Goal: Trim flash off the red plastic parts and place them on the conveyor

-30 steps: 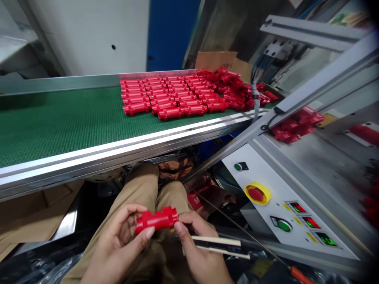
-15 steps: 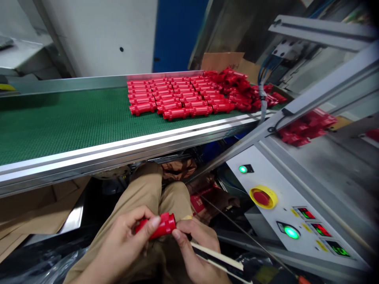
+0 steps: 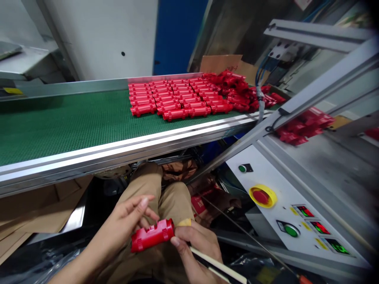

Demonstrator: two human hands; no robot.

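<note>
A red plastic cylinder [image 3: 152, 236] lies nearly level above my lap. My left hand [image 3: 133, 215] is just behind its left part, fingers spread and lifted off the front of it. The thumb and fingers of my right hand [image 3: 195, 244] are closed at the cylinder's right end. A cream and black strip-like tool [image 3: 220, 269] runs out of the same right hand toward the lower right. Whether the right fingertips grip the cylinder itself or a small piece at its end is hidden.
Beyond my knees runs a green conveyor belt [image 3: 74, 122] with a metal edge. Rows of red cylinders [image 3: 176, 114] and a loose pile [image 3: 233, 86] lie on it. At the right stands a control panel [image 3: 266, 173] with a red stop button [image 3: 261, 196]. Cardboard [image 3: 38, 209] lies at lower left.
My left fingers have opened from around the red cylinder and risen slightly. The cylinder shows more of its length, with its left end lower. Both green panel lamps have gone dark.
</note>
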